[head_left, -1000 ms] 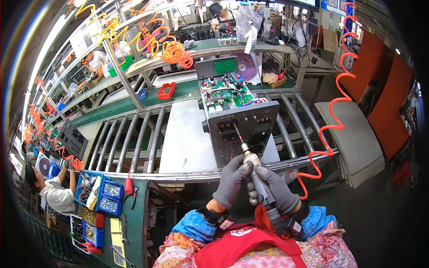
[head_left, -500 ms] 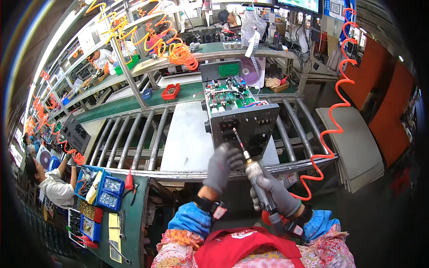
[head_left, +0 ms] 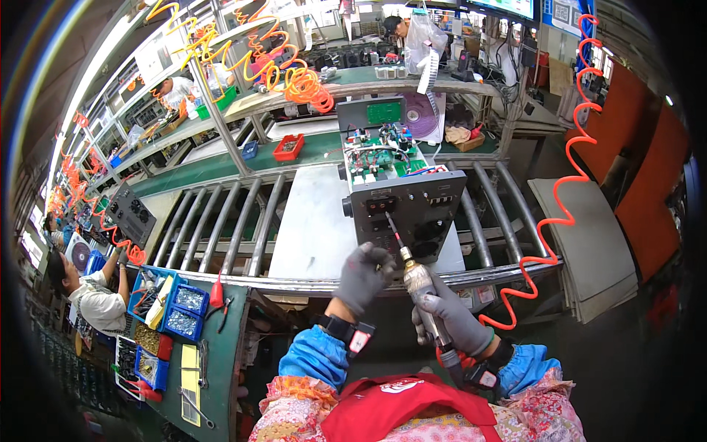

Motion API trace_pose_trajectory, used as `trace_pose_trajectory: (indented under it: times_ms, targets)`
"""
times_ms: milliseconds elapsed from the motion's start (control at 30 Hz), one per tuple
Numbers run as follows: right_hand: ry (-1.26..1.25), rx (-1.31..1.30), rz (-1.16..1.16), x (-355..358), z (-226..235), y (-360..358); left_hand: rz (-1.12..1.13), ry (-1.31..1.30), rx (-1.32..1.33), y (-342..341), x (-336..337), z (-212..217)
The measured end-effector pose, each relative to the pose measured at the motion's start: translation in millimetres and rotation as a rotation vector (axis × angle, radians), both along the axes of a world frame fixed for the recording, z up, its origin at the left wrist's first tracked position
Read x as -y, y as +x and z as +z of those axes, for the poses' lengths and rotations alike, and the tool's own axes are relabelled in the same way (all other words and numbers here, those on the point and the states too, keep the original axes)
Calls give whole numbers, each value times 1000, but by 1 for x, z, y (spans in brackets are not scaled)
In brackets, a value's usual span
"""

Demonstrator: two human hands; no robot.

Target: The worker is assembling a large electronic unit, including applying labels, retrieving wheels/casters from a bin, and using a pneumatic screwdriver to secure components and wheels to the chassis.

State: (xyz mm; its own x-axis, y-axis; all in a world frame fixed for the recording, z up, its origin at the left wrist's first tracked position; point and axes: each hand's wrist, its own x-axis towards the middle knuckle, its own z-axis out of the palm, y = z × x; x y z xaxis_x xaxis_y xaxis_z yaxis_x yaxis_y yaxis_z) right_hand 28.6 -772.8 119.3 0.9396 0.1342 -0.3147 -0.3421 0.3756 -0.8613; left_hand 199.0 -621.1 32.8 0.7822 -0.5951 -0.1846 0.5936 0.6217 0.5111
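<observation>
My right hand [head_left: 458, 318] is wrapped round a pneumatic screwdriver [head_left: 418, 282], gloved in grey. Its long bit points up and away, the tip at the dark rear panel [head_left: 409, 195] of an electronic unit; I cannot tell whether it touches a screw. To the left of the bit is my left hand [head_left: 365, 278], also gloved, with fingers curled and thumb and fingertips drawn together. Whatever they may hold is too small to make out. The unit stands with its top uncovered, showing green circuit boards [head_left: 383, 153] and wiring, on a white board [head_left: 305, 228].
Metal rollers [head_left: 234, 225] flank the white board. Left are blue bins of screws [head_left: 183, 324], pliers [head_left: 225, 313] and a wrench [head_left: 197, 409] on a green bench. An orange coiled hose [head_left: 549, 221] hangs at right, beside stacked grey sheets [head_left: 589, 250]. A co-worker [head_left: 99, 302] sits far left.
The view has shifted slightly. My left hand has drawn a little back toward me, its fingers more curled. The screwdriver tip stays at the panel.
</observation>
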Motion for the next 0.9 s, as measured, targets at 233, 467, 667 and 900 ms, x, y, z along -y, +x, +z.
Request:
trace_pose_trajectory:
  times_ms: [233,467,667,900]
  targets:
    - [-14,69,-24,-9,1,19,-215,401,233,-57,12,41]
    - [-20,62,-62,-13,1,21,-355,492,287,-65,5,61]
    - [313,-87,-53,-7,-13,17,-383,441,362,-60,6,65]
    - [835,-85,47,-3,-31,24,-328,529,539,-52,10,58]
